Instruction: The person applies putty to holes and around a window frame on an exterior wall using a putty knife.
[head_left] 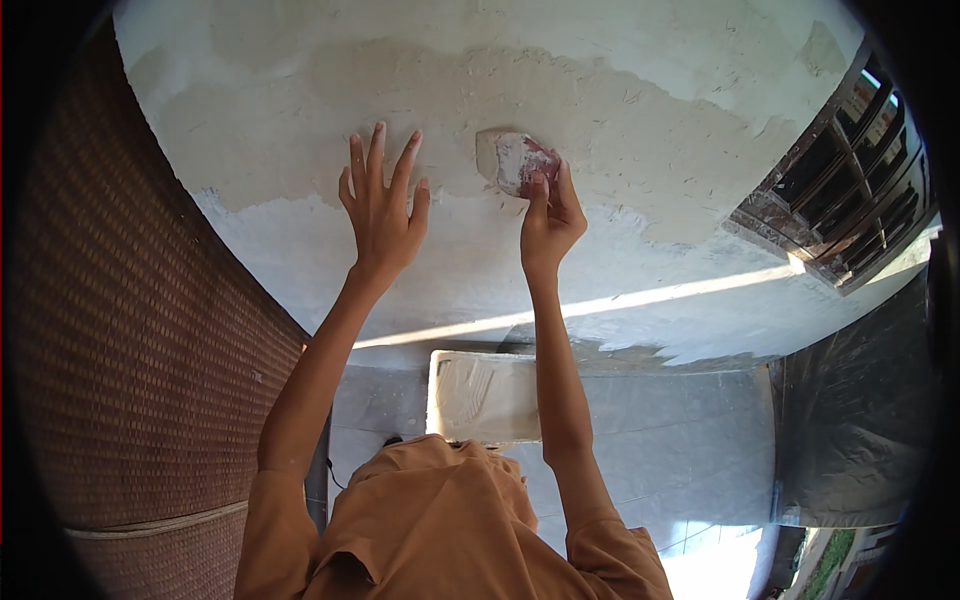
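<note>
My right hand (pixel 552 222) grips a flat reddish scraper (pixel 522 166) smeared with pale plaster, thumb on its near side. The scraper's face lies at the wall (pixel 640 262), on a band of damp, darker plaster (pixel 430 90). Farther left, my left hand (pixel 383 222) is spread with its fingers apart and holds nothing. Its fingertips are at the same damp band; whether they press on it is hard to tell. Below the hands, paler plaster covers the wall, with a bright strip of sunlight (pixel 450 330) across it.
A rectangular white tub (pixel 432 402) of wet plaster stands on the grey floor (pixel 660 420) at the wall's foot, partly behind my right arm. A woven brown mat (pixel 150 330) hangs at left. At right are a barred window (pixel 850 170) and a dark sheet (pixel 855 400).
</note>
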